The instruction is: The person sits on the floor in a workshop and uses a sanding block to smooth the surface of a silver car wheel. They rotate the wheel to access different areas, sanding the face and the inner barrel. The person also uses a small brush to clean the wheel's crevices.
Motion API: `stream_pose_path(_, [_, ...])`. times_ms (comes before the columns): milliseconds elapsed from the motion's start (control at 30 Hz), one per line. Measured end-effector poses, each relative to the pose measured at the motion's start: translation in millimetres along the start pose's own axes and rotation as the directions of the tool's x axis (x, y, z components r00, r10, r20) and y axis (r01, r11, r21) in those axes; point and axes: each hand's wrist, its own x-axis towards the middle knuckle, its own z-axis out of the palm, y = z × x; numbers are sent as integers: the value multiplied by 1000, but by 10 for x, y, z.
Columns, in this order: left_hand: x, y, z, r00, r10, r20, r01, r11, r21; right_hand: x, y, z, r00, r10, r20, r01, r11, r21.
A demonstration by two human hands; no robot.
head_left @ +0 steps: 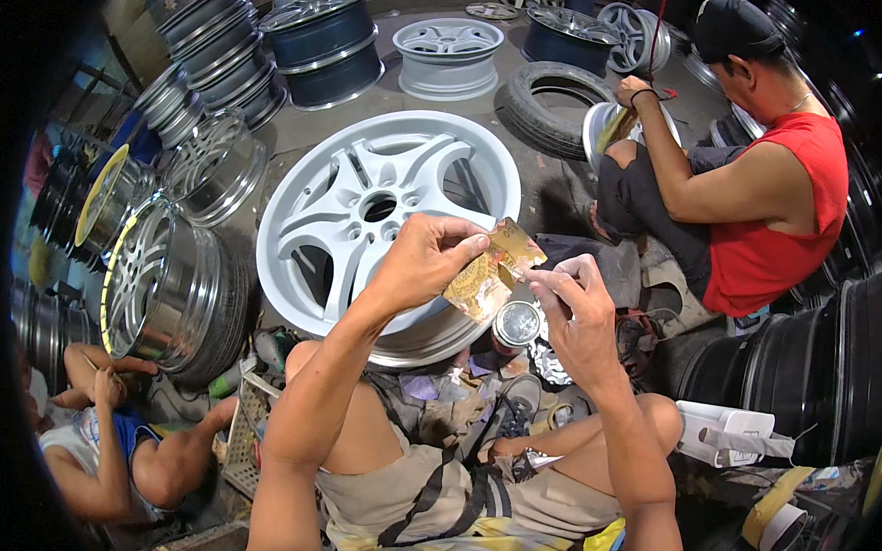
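Observation:
My left hand (427, 256) pinches a thin, golden-brown printed card (475, 288) between thumb and fingers, above the near edge of a large pale grey wheel rim (311, 234). My right hand (578, 305) is closed at the card's right edge, thumb against forefinger. A small dark shape shows at those fingertips, over the card; what it is I cannot make out. Just below the card stands a small round tin (519, 324), with crumpled foil (549, 363) beside it. The five-spoked rim lies face up, tilted slightly toward me.
At the right, a person in a red sleeveless top (778, 210) works on another rim. Someone else sits at lower left, near a plastic crate (245, 434). Polished rims (140, 275), stacked wheels (211, 44) and a loose tyre (554, 105) surround us. A white container (722, 431) is right of my knee.

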Motion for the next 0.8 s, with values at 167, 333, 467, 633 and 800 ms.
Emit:
stream_pose_path(167, [22,-53,43,993,96,-68,-91,994,64,0,-25,3,1000,16,-19,-16,999,37])
stream_pose_path(333, [16,-72,54,994,96,-56,-92,994,61,9,-24,55,996,54,-65,-53,998,22])
stream_pose_path(467, [-8,0,-1,997,48,-58,-41,993,109,6,-38,12,993,115,-12,-114,992,63])
stream_pose_path(633, [-10,27,-105,990,73,-119,-50,981,188,62,71,-169,992,14,-127,-19,999,-36])
stream_pose_path(800, [-47,111,-95,989,69,-134,-39,976,214,52,106,-85,993,-78,-94,68,992,-103])
